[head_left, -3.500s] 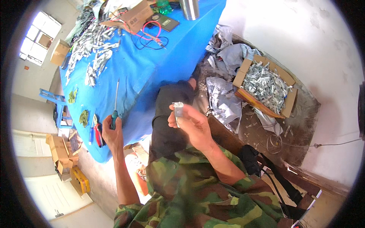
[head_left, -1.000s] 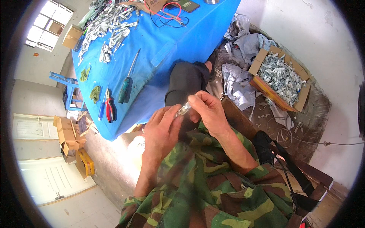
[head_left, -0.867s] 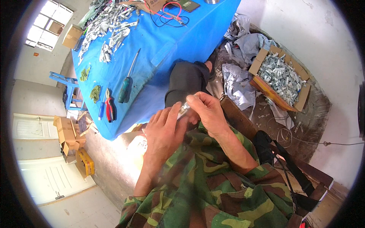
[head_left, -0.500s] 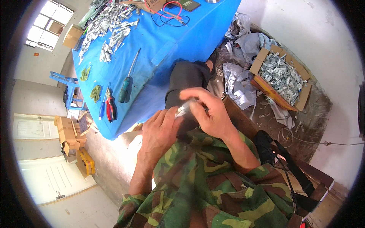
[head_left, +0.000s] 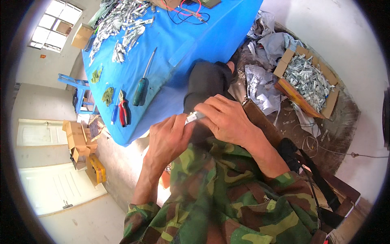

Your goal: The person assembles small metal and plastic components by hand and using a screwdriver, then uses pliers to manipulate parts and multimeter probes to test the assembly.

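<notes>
Above my lap, both hands hold one small whitish, strip-like piece (head_left: 194, 117) between them. My left hand (head_left: 168, 134) pinches one end with thumb and forefinger. The other end is gripped by my right hand (head_left: 227, 122), its fingers bent over the piece and partly hiding it. What exactly the piece is, I cannot make out. On the blue-covered table (head_left: 170, 79) ahead lie a green-handled screwdriver (head_left: 141, 90), red-handled pliers (head_left: 124, 109) and a slim blue-handled tool (head_left: 115, 112), none of them touched.
Many similar silvery-white strips (head_left: 122, 30) are heaped at the table's far left. A cardboard box (head_left: 292, 95) full of such strips stands at right, beside grey plastic bags (head_left: 262, 87). Two green crumpled gloves or rags (head_left: 107, 96) and a probe with wires (head_left: 199, 16) lie on the table.
My right hand has come down, and its raised, blurred fingers have closed over the end of the white piece. My left hand still grips it. The view has shifted slightly.
</notes>
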`<state>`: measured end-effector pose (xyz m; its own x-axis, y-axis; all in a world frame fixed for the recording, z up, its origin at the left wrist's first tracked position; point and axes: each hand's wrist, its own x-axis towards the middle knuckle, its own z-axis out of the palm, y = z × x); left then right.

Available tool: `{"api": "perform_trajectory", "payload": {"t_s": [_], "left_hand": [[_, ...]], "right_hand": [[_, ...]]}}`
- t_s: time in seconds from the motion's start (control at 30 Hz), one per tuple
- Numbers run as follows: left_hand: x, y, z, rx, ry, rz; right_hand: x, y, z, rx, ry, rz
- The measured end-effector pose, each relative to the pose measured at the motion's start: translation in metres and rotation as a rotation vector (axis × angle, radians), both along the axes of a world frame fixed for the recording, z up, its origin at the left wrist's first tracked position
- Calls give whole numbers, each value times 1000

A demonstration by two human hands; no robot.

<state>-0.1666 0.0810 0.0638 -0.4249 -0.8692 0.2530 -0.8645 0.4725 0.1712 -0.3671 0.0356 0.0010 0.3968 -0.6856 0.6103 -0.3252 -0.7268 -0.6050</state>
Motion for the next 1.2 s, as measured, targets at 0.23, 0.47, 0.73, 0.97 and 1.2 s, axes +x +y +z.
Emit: {"api": "perform_trajectory", "payload": {"t_s": [0.23, 0.47, 0.73, 0.97, 1.2], "left_hand": [[8, 2, -26, 64, -92, 73], [20, 4, -40, 70, -65, 107], [18, 3, -39, 104, 16, 124], [21, 4, -54, 91, 4, 186], [16, 3, -76, 20, 10, 255]], "right_hand": [[8, -5, -16, 53, 104, 34], [17, -9, -28, 36, 157, 88], [22, -11, -43, -15, 70, 98], [31, -11, -52, -11, 18, 23], [31, -12, -58, 13, 47, -3]]}}
